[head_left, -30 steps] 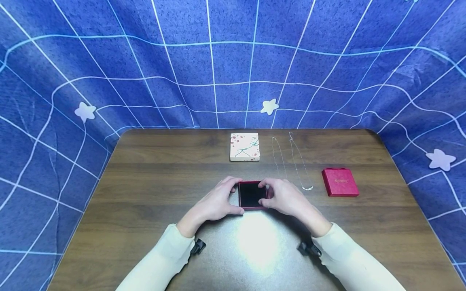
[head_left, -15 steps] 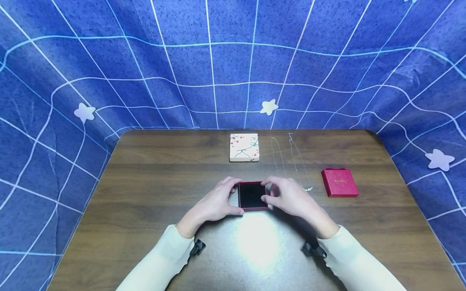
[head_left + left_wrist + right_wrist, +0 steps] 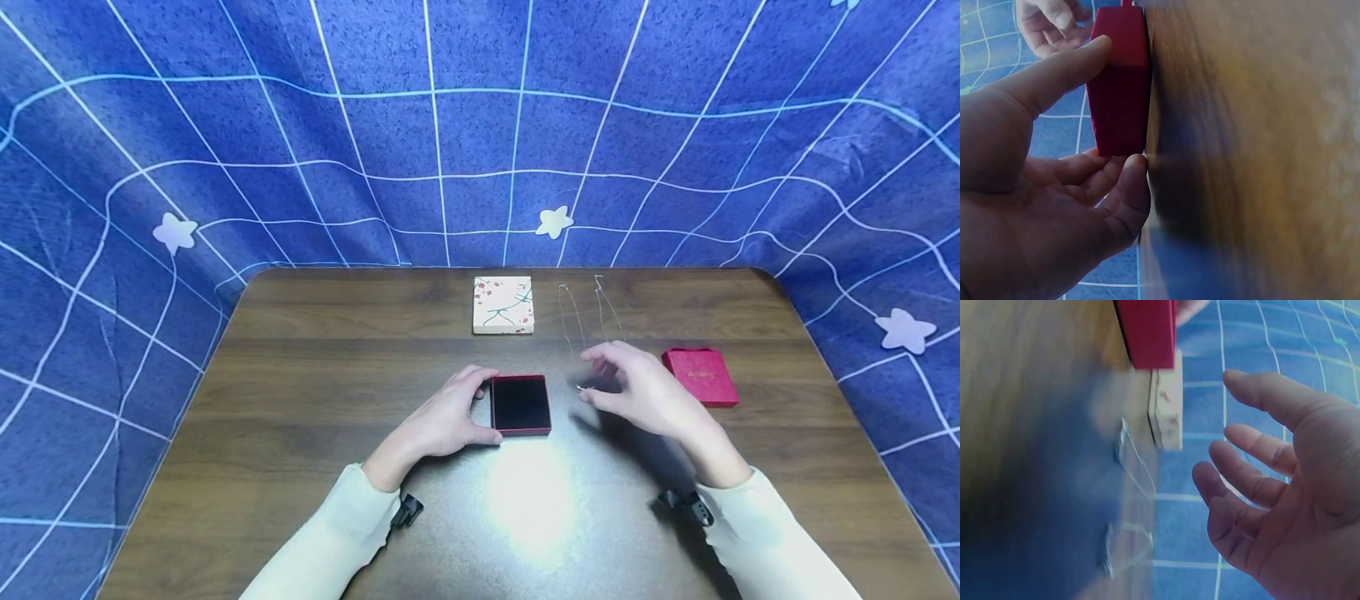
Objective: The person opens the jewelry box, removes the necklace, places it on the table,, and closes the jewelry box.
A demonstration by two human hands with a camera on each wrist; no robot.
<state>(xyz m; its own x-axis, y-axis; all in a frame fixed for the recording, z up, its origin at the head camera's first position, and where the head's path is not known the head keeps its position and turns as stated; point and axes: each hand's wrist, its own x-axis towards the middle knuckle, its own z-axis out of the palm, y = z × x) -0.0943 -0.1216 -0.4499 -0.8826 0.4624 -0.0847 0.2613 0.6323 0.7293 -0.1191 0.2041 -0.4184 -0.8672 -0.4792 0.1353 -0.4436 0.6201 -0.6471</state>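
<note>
My left hand [image 3: 450, 412] grips the left side of a red jewelry box [image 3: 521, 432], thumb at the near side and fingers at the far side. The box lies on the table, its top facing up with a black padded inside. To its right my right hand [image 3: 637, 387] hovers above the table, fingers loosely bent and holding nothing. Two thin silver necklaces lie beyond it, a left necklace [image 3: 1138, 465] and a right necklace [image 3: 1129, 550]. In the head view my right hand hides their lower parts, except a small silver bit by the thumb tip.
A white square box [image 3: 502, 304] with a floral print stands at the back of the wooden table [image 3: 337, 375]. A red square box lid [image 3: 703, 375] with gold lettering lies right of my right hand. A blue curtain [image 3: 375, 133] with white lines surrounds the table.
My right hand has left the red jewelry box and moved right, over the lower ends of the necklaces. My left hand stays in place on the box.
</note>
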